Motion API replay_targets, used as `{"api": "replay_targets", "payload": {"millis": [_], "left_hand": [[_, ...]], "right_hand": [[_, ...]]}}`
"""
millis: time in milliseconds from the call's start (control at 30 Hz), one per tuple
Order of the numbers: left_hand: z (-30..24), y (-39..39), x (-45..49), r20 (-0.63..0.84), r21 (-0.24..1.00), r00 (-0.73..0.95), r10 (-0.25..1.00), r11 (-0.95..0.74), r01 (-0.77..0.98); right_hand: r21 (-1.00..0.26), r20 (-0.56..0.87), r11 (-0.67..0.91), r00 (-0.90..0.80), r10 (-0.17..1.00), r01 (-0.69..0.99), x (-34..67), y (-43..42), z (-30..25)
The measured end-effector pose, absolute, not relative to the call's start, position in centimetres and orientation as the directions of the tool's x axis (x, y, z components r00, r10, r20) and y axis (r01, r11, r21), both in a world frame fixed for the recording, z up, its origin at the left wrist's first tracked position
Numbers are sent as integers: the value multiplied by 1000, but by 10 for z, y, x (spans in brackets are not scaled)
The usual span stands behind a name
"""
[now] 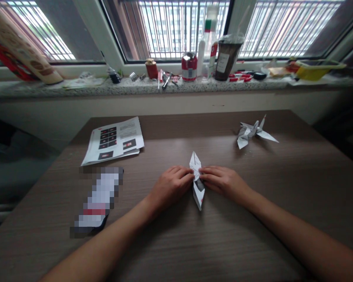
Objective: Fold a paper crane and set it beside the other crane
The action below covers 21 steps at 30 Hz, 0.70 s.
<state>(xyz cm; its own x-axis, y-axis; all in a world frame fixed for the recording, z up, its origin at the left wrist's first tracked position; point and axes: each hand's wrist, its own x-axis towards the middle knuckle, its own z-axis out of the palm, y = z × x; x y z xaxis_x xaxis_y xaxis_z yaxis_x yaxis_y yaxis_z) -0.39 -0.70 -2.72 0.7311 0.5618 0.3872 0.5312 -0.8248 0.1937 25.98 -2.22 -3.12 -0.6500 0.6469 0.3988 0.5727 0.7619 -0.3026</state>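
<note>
Head view: both hands meet at a narrow piece of folded paper (197, 181) near the middle of the brown wood-grain desk (170, 243). Its two pointed ends run away from and toward the person; a dark line marks the far point, and a grey patch shows just below the fingers. Whether the paper rests flat or is slightly raised cannot be told.

The left hand (175, 181) has its fingers bent and drawn together, the tips closed on the paper's left edge. The right hand (223, 180) mirrors it, fingers nearly straight and close together, gripping the right edge. How the thumbs sit is partly hidden.

Toward the far right of the desk stands a folded paper crane (248, 133), wings spread, well apart from the hands. At far left lie printed sheets (120, 135) with rows of dark pictures, and just nearer is a smartphone (100, 199), its screen pixelated, beside the left forearm.

Beyond the desk, a speckled stone windowsill (111, 91) carries a red drink can (189, 67), a lidded dark cup (228, 56) with a straw, a clear bottle (205, 49) and a yellow basket (314, 72) below barred windows.
</note>
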Motion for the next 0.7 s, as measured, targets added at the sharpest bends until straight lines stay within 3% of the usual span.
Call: {"api": "replay_targets", "payload": {"millis": [200, 500, 700], "left_hand": [[-28, -6, -5, 386, 204, 731, 562, -825, 527], [-31, -6, -1, 390, 383, 642, 660, -751, 538], [-31, -5, -2, 397, 394, 655, 644, -764, 512]], "right_hand": [[-282, 411, 775, -659, 630, 566, 260, -22, -31], [-472, 393, 687, -565, 725, 553, 257, -22, -31], [-415, 383, 715, -605, 698, 562, 258, -20, -33]]}}
